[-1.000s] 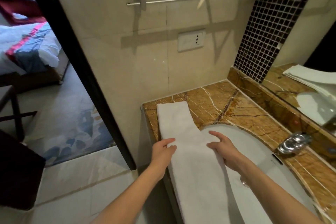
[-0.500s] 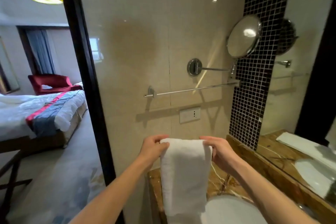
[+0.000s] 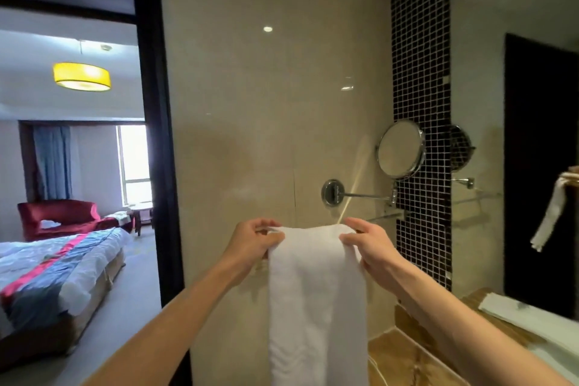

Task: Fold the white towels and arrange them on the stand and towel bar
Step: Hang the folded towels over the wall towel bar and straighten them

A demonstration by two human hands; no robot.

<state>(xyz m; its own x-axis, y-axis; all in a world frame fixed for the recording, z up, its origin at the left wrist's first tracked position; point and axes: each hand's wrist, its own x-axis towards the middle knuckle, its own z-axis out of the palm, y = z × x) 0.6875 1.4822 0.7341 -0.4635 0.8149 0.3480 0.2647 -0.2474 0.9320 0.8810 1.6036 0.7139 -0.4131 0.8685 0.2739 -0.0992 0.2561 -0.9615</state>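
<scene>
left grip [image 3: 255, 243], right grip [image 3: 366, 244], towel [image 3: 316, 307], wall [image 3: 266, 135]

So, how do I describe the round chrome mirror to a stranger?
Find the black mosaic tile strip on the wall. At its left edge, above the right hand, is the round chrome-rimmed mirror. It is larger than the chrome wall disc lower left.

Your towel [image 3: 316, 291] hangs between your left hand [image 3: 250, 244] and right hand [image 3: 366, 244].
The towel bar [image 3: 385, 216] runs just behind your right hand, round mirror [image 3: 401, 149] above it, counter [image 3: 401, 360] below.
</scene>
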